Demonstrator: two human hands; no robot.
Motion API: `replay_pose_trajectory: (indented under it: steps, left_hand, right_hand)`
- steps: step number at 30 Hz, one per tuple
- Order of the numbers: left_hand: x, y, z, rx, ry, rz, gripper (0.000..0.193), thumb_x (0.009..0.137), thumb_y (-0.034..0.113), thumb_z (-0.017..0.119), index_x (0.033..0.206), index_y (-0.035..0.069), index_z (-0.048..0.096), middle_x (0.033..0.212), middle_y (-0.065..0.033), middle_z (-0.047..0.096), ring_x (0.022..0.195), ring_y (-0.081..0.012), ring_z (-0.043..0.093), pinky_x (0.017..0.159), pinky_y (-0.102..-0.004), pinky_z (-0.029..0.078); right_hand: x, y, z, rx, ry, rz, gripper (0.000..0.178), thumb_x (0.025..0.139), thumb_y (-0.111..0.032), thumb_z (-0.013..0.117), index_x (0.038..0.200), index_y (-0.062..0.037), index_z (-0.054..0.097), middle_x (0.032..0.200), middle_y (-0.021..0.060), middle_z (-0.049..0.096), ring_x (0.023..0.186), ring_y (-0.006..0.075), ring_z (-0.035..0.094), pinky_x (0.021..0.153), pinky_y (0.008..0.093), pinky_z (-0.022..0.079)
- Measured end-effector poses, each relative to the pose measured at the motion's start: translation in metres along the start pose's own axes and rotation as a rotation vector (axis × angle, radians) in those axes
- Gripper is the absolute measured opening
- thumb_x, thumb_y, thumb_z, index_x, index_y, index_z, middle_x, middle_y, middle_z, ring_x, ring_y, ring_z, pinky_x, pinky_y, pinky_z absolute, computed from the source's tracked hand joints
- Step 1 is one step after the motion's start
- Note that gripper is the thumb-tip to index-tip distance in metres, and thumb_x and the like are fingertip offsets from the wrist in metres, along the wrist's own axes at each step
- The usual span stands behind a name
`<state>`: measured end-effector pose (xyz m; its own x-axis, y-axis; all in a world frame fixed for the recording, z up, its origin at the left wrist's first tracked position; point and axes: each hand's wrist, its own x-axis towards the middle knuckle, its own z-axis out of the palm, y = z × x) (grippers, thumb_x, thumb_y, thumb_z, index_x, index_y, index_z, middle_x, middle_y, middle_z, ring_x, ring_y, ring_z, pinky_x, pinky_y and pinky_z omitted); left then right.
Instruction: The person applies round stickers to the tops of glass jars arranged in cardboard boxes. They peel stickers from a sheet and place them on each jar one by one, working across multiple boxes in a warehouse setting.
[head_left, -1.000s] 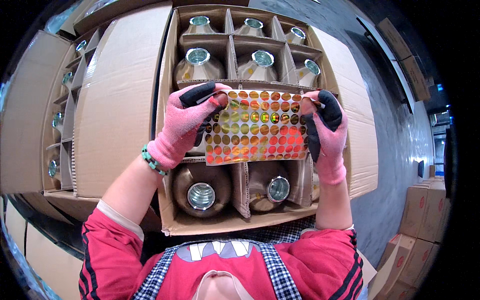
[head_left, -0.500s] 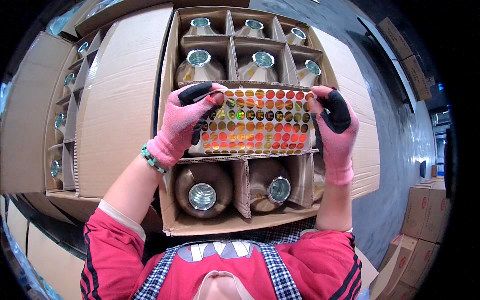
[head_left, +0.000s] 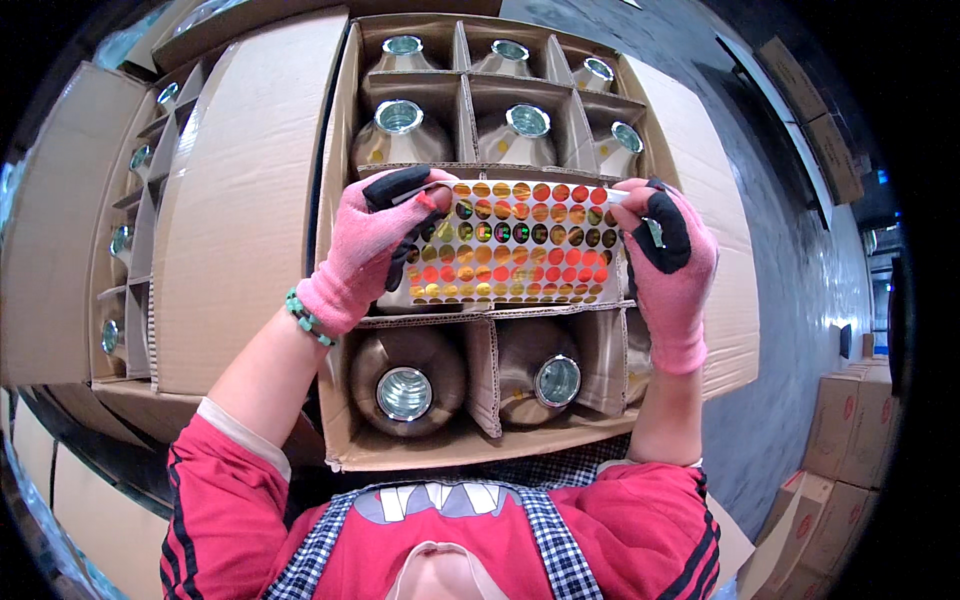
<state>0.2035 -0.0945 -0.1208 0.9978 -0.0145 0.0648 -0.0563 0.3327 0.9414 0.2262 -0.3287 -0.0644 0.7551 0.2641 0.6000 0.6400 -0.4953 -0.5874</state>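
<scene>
Between my hands, a sheet of round stickers (head_left: 510, 245), shiny gold, orange and red on white, is stretched over an open cardboard box (head_left: 400, 455). My left hand (head_left: 365, 240), in a pink and black glove with bare fingertips, pinches the sheet's upper left corner. At the upper right corner, the fingertips of my right hand (head_left: 672, 260), gloved alike, are pinched together on the sheet's edge. Below the sheet stand a bronze-coloured glass flask liner (head_left: 405, 350) and another flask liner (head_left: 520, 350), mouths up, in cardboard compartments. The sheet hides the row behind it.
Further flask liners (head_left: 398, 118) fill the box's far rows between cardboard dividers (head_left: 465, 120). To the left, a second open box (head_left: 125, 250) holds more of them, beside a raised flap (head_left: 235, 220). Stacked closed cartons (head_left: 850, 430) stand on the grey floor (head_left: 790, 330) at right.
My right hand's fingers have shifted at the sheet's upper right corner, lifting the edge slightly, and a small shiny bit shows by them. My left hand keeps its place.
</scene>
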Motion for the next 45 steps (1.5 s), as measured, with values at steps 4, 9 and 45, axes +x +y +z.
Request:
replay_pose_trajectory:
  steps: [4,9,45]
  left_hand:
    - [0.001,-0.004,0.001,-0.013,0.052,-0.08,0.016,0.075,0.014,0.061,0.086,0.003,0.06,0.075,0.0016,0.057,0.069,-0.0045,0.051,0.064,-0.0186,0.042]
    - [0.006,-0.017,0.006,-0.081,-0.034,-0.087,0.018,0.073,0.013,0.063,0.087,0.002,0.06,0.077,0.0003,0.058,0.071,-0.0058,0.052,0.064,-0.0196,0.043]
    - [0.007,-0.036,0.003,-0.274,0.004,-0.188,0.013,0.072,0.013,0.061,0.08,0.003,0.06,0.07,0.0018,0.057,0.066,-0.0038,0.048,0.062,-0.0205,0.041]
  right_hand:
    - [-0.002,0.016,0.003,0.36,0.093,0.034,0.013,0.064,0.009,0.058,0.073,-0.0006,0.055,0.107,0.0118,0.051,0.098,0.019,0.048,0.087,0.0323,0.035]
    - [0.032,0.03,0.003,0.333,-0.023,-0.021,0.009,0.066,0.007,0.056,0.074,0.0027,0.054,0.104,0.0141,0.051,0.093,0.0192,0.05,0.084,0.0315,0.038]
    - [0.132,-0.009,0.104,0.021,-0.385,-0.081,0.036,0.072,-0.016,0.064,0.102,0.0,0.053,0.101,0.0106,0.056,0.095,0.017,0.052,0.086,0.027,0.036]
